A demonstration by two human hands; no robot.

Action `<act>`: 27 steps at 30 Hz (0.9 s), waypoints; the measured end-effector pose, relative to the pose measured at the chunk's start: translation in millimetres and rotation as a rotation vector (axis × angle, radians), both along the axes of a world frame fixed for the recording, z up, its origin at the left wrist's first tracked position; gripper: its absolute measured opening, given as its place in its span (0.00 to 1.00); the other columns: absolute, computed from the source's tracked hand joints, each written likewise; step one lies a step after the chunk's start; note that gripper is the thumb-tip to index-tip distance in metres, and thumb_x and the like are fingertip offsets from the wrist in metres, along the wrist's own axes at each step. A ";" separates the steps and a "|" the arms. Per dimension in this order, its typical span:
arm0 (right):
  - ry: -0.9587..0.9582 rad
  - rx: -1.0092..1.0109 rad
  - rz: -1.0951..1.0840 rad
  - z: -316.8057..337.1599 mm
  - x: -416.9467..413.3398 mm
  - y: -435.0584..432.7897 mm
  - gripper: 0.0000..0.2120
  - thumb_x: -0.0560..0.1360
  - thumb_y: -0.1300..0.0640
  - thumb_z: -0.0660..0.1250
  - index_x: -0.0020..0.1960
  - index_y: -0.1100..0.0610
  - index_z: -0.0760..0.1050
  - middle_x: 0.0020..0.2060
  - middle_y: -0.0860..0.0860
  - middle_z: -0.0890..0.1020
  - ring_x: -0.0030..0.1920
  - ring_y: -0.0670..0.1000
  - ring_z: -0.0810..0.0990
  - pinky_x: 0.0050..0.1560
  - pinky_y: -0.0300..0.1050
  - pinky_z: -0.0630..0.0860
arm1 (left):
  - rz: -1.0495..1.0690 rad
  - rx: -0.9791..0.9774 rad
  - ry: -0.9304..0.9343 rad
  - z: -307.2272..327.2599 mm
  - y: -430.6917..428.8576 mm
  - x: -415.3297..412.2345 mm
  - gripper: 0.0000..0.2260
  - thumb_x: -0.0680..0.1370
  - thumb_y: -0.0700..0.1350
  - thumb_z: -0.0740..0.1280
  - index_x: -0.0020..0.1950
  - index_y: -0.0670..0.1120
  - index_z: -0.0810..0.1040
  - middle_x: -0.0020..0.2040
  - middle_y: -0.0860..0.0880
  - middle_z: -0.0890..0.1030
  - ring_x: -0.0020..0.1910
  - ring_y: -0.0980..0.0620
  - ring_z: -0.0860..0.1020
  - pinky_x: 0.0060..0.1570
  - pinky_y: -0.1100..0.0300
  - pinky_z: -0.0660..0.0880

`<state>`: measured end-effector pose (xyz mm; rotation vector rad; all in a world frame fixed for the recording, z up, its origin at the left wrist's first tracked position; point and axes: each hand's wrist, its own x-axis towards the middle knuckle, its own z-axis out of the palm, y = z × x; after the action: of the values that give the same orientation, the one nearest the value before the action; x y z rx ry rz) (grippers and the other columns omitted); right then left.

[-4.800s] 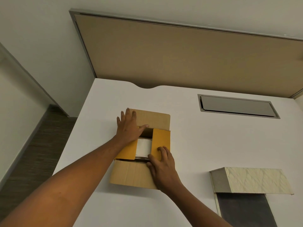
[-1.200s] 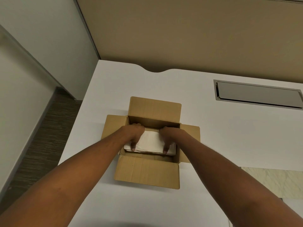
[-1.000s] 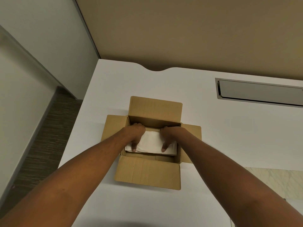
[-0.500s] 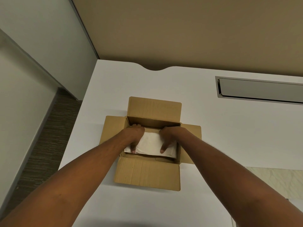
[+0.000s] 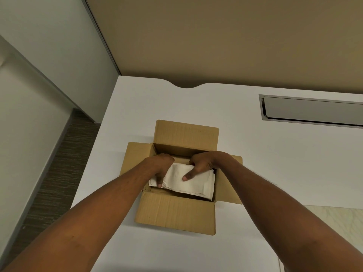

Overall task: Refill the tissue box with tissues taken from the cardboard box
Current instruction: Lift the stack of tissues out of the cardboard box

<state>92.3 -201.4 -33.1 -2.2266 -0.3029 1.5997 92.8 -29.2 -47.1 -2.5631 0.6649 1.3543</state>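
A brown cardboard box [image 5: 176, 213] stands on the white desk with all its flaps folded outward. Inside it lies a stack of white tissues [image 5: 198, 183], tilted with its right end lower. My left hand [image 5: 160, 167] grips the stack's left end, thumb on top. My right hand [image 5: 200, 163] holds the far edge near the middle, one finger pressing on the top sheet. The tissue box [image 5: 334, 216] with its pale leaf pattern shows only as a strip at the lower right edge.
A grey metal cable hatch [image 5: 312, 110] is set into the white desk [image 5: 275, 163] at the back right. A tan partition panel [image 5: 216, 46] rises behind the desk. The desk's left edge drops to dark carpet [image 5: 59, 173].
The box flaps, part shut 4.8 s ago, are now spread. Both hands have stayed on the tissue stack over the last second; the stack has risen slightly and tilted, and my right hand has shifted left.
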 end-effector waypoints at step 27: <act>0.350 0.114 -0.155 20.3 15.1 -12.4 0.12 0.76 0.46 0.65 0.51 0.54 0.75 0.47 0.52 0.82 0.47 0.52 0.82 0.48 0.45 0.81 | 0.108 -0.215 0.239 10.7 6.4 19.2 0.37 0.60 0.44 0.81 0.65 0.47 0.69 0.63 0.49 0.75 0.62 0.48 0.73 0.60 0.54 0.74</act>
<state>107.4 -213.8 -12.7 -1.7978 -0.1164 1.7963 112.0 -22.8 -36.4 -2.6584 0.7584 1.7326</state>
